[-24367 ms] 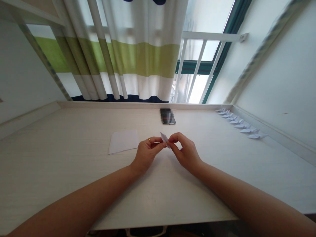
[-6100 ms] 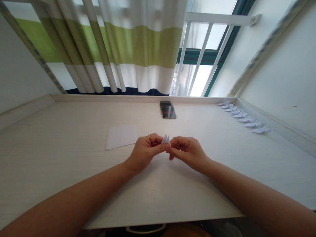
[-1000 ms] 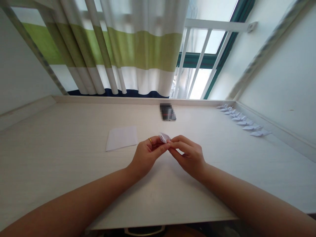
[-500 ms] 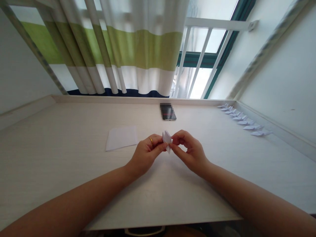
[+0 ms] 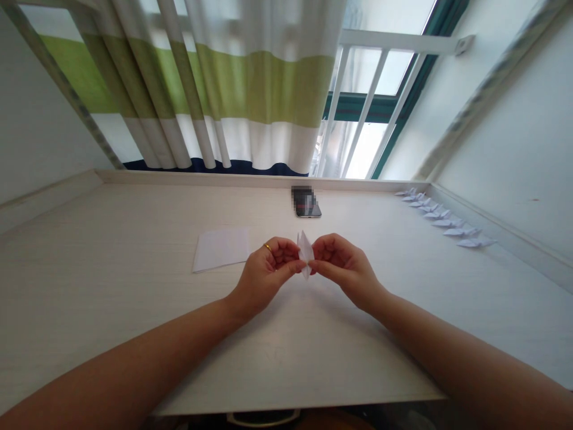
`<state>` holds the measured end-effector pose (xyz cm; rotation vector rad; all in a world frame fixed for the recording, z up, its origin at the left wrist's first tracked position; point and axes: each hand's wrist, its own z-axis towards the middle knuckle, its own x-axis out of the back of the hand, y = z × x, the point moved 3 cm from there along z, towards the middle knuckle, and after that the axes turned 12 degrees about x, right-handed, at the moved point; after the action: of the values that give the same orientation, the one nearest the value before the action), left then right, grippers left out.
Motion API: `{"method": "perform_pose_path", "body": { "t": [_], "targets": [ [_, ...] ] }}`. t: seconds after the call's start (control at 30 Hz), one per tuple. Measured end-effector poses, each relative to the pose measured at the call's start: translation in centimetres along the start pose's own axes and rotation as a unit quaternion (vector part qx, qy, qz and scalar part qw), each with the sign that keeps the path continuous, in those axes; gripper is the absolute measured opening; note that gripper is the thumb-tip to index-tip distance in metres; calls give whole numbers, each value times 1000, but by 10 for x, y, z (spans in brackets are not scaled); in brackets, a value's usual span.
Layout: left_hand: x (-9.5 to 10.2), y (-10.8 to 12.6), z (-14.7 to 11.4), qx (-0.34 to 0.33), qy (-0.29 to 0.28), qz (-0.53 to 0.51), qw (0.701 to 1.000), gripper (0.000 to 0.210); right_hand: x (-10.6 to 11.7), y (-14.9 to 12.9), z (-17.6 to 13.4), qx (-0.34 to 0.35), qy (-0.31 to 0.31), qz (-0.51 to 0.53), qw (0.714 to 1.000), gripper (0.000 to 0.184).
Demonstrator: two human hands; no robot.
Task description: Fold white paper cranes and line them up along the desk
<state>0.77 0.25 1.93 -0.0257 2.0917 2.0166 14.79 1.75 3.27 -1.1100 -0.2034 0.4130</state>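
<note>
A small folded piece of white paper point(image 5: 305, 246) is held up above the table in the middle of the head view, its pointed end upward. My left hand point(image 5: 268, 270), with a gold ring on one finger, pinches its left side between thumb and fingers. From the other side my right hand point(image 5: 344, 267) pinches it too, the thumb tips nearly meeting at its lower part. Parts of the paper are hidden behind the fingertips. Left of my left hand, flat white sheets of paper point(image 5: 220, 248) lie on the table.
Several folded white paper birds point(image 5: 455, 232) stand in a row along the right edge of the pale table point(image 5: 111, 269). A dark phone point(image 5: 308, 206) lies near the back ledge point(image 5: 215, 179). Behind that hang a striped curtain point(image 5: 268, 83) and a white window railing point(image 5: 398, 42).
The fingers of my right hand have closed in on the folded paper, and both hands now grip it more evenly. The paper's tip stands slightly higher.
</note>
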Motion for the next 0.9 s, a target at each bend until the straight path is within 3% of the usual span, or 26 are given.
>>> {"method": "perform_pose_path", "body": {
  "t": [0.3, 0.9],
  "targets": [
    [1, 2, 0, 13, 2, -14, 1000, 29, -2, -2, 0, -20, 5, 68, 997, 18],
    [1, 4, -2, -62, -3, 6, 998, 19, -1, -2, -1, -24, 2, 35, 999, 6]
  ]
}}
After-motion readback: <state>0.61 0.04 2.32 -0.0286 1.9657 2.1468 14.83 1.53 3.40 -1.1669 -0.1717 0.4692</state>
